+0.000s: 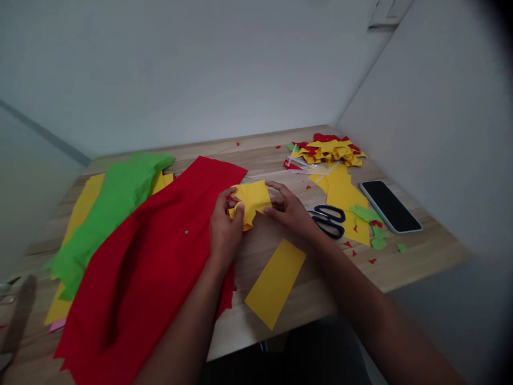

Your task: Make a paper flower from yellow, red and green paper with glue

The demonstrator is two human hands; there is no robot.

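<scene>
Both hands hold a small folded yellow felt piece [252,200] above the wooden table [401,267]. My left hand [225,227] pinches its left side, with fingers curled round it. My right hand [289,209] grips its right edge with thumb and fingers. A bit of red shows at the piece's left. A large red felt sheet [152,262] lies under and left of my left hand. A yellow rectangle [276,282] lies flat just in front of my hands.
Black-handled scissors [329,220] lie right of my right hand on a yellow sheet [344,195]. A black phone [389,206] is near the right wall. Green felt [110,206] lies at left. A pile of yellow and red scraps [328,151] sits at the back right.
</scene>
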